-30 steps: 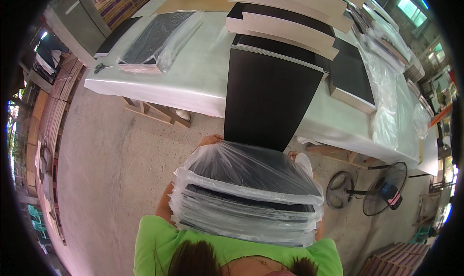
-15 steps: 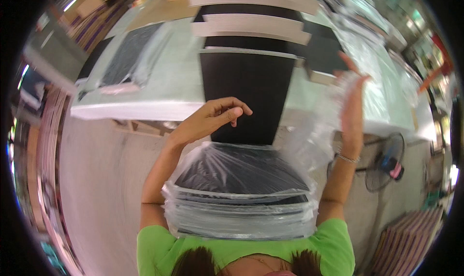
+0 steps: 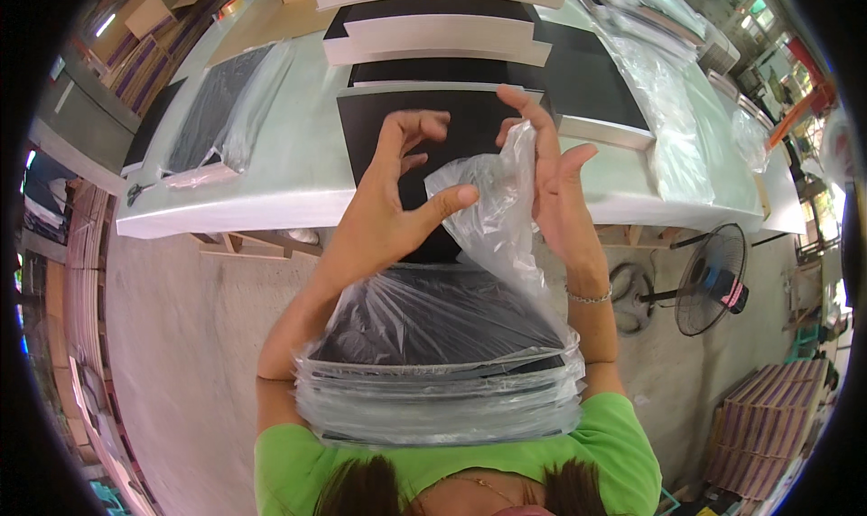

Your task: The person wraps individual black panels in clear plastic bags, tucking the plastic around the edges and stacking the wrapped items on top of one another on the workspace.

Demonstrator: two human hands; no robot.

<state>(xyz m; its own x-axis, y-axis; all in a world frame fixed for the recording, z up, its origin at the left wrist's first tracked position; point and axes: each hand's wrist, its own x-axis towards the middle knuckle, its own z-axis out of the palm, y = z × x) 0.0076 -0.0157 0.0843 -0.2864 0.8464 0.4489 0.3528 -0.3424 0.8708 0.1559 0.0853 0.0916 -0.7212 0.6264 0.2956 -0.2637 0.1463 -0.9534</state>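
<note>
A crumpled clear plastic bag (image 3: pixel 497 204) hangs from my right hand (image 3: pixel 562 186), whose fingers hold its upper end while the thumb sticks out. My left hand (image 3: pixel 384 204) faces it from the left with curved, spread fingers. Its thumb overlaps the bag's edge; whether it touches is unclear. Below both hands, a stack of black boards in clear plastic (image 3: pixel 433 322) lies close against my body, between my forearms. Behind the hands, a black board (image 3: pixel 370 123) slopes down from the table's near edge, partly covered by the hands and bag.
Black boards with pale edges (image 3: pixel 438 42) are stacked on the pale-covered table (image 3: pixel 298 168). A wrapped black board (image 3: pixel 230 101) lies left, another black board (image 3: pixel 596 74) right, beside plastic sheeting (image 3: pixel 673 141). A standing fan (image 3: pixel 713 281) and stacked striped panels (image 3: pixel 768 426) are at right.
My right hand has brought the plastic bag inward, from the right to the middle. My left hand has risen slightly and its fingers have spread. The view has shifted a little.
</note>
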